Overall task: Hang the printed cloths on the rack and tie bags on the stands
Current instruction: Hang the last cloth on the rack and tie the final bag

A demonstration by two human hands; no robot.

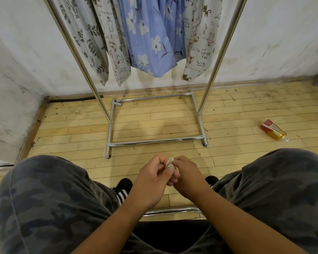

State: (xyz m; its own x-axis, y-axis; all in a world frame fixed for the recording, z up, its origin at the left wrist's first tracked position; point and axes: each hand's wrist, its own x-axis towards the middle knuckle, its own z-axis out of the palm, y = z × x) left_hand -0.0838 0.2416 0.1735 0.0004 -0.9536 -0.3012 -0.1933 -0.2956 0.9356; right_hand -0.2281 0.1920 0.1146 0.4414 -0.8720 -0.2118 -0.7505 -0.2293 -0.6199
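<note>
String, thin white bit [169, 161], pinched between left hand [151, 180] and right hand [188, 177], low between the knees [44, 180].
Looks soft, light, probably fiddly; best gripped with fingertips close to the knot. Farther out: printed cloths [151, 43] hanging on the rack [154, 141], red packet [272, 132] on the floor [154, 123].

Left hand [151, 179] and right hand [188, 177] pinch string [170, 162] (cloths [151, 37] hanging).
</note>
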